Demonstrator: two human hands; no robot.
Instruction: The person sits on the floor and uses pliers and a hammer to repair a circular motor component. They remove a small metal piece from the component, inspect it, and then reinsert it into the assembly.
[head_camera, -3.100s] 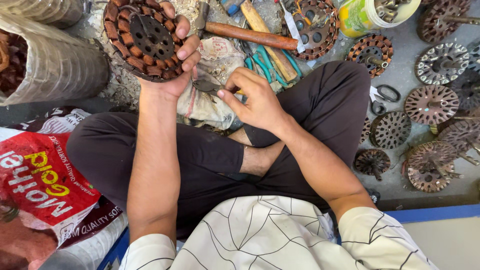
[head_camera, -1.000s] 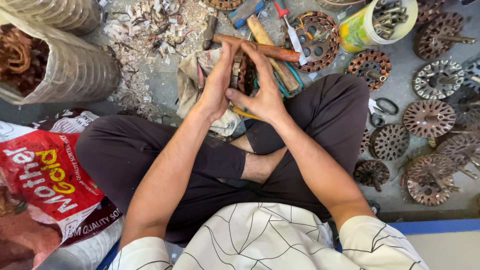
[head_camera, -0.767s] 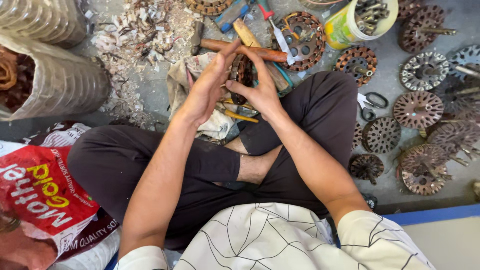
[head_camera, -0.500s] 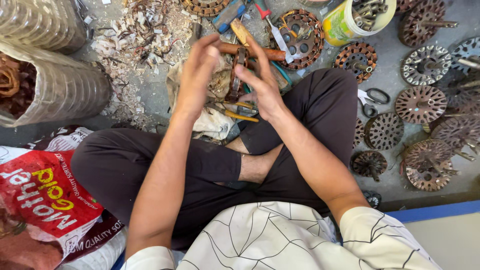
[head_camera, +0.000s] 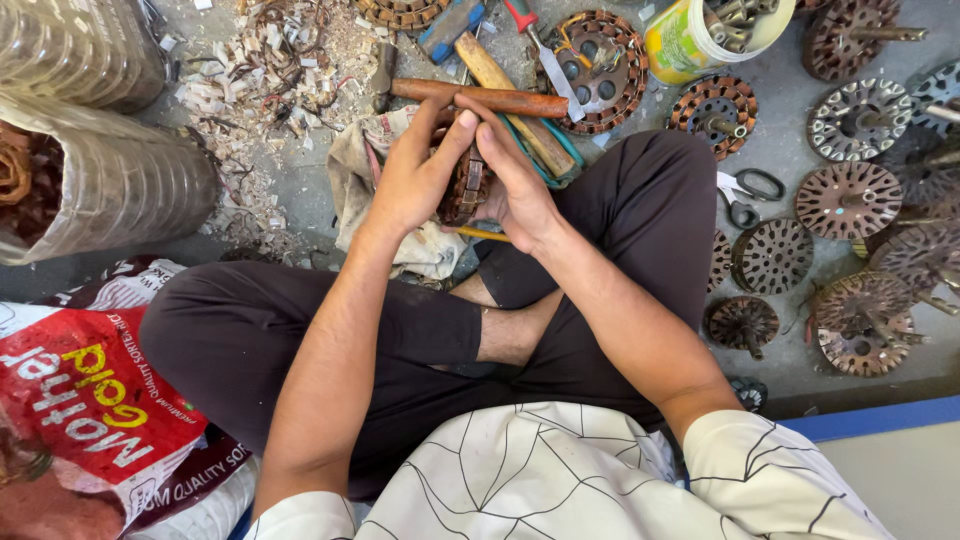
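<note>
I sit cross-legged on the floor. A round rusty metal motor core (head_camera: 466, 182) with slotted teeth stands on edge between my palms, just above a dirty cloth (head_camera: 372, 190) spread before my legs. My left hand (head_camera: 415, 170) presses its left face, fingers pointing up. My right hand (head_camera: 510, 170) covers its right face. Most of the core is hidden by the two hands.
A wooden-handled hammer (head_camera: 480, 98), screwdrivers and pliers lie beyond the hands. Several rusty motor cores (head_camera: 860, 120) are spread over the floor at right, with scissors (head_camera: 748, 195) and a yellow tub (head_camera: 700, 35). Mesh sacks (head_camera: 90, 170) stand at left, a red printed bag (head_camera: 80, 400) by my left knee.
Three seconds ago my left hand held a core up high; it has come down. Both hands now clasp a core on edge and have lifted it slightly off the cloth.
</note>
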